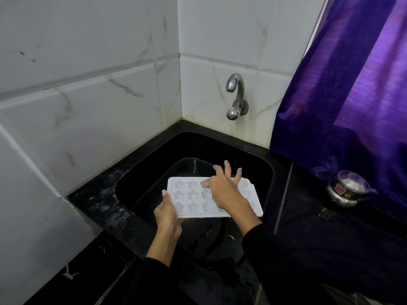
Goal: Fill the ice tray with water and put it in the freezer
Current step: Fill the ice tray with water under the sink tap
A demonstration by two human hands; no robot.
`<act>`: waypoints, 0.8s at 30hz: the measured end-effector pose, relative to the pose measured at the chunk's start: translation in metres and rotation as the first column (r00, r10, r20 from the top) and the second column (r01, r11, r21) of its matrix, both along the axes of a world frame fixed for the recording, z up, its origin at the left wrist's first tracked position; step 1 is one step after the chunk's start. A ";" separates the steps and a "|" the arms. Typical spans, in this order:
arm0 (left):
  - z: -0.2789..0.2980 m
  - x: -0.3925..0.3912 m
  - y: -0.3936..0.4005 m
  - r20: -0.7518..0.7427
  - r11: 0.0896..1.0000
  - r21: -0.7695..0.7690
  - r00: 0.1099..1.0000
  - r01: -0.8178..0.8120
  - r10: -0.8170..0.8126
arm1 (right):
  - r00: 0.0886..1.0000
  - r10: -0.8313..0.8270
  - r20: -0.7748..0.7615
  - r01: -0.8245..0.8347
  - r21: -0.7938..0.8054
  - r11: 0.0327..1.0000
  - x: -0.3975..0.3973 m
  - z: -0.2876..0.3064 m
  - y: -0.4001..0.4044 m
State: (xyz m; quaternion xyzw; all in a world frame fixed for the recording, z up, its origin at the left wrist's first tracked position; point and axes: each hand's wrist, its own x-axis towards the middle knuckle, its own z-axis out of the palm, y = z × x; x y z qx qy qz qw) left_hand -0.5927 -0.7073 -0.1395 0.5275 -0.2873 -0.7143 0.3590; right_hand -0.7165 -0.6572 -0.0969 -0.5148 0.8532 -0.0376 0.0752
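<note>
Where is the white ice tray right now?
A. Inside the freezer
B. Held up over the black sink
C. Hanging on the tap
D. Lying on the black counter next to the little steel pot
B: the left hand grips the near left corner of the ice tray and the right hand rests on top of it, with the black sink beneath.

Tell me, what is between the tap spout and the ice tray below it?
Nothing in the head view: no water falls from the tap, and only the black sink wall shows above the ice tray.
</note>
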 end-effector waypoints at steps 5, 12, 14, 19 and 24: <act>0.002 0.000 0.002 -0.014 1.000 -0.014 1.000 0.009 -0.009 | 1.000 -0.009 0.005 0.009 0.005 1.000 -0.002 -0.001 -0.001; 0.001 0.002 0.000 -0.019 1.000 -0.017 1.000 -0.016 0.016 | 0.999 0.024 0.027 -0.024 0.012 1.000 0.000 -0.003 0.001; 0.001 0.002 -0.001 -0.017 1.000 -0.014 1.000 -0.017 0.017 | 0.999 0.019 0.042 -0.019 0.002 1.000 -0.001 -0.003 0.001; 0.001 0.001 0.000 -0.012 1.000 -0.005 1.000 -0.026 0.026 | 0.996 0.035 0.080 -0.026 -0.104 0.994 0.003 0.003 -0.005; 0.002 -0.002 0.003 -0.008 1.000 -0.001 1.000 -0.019 0.019 | 0.995 0.093 0.026 -0.091 -0.053 0.994 0.012 -0.003 -0.012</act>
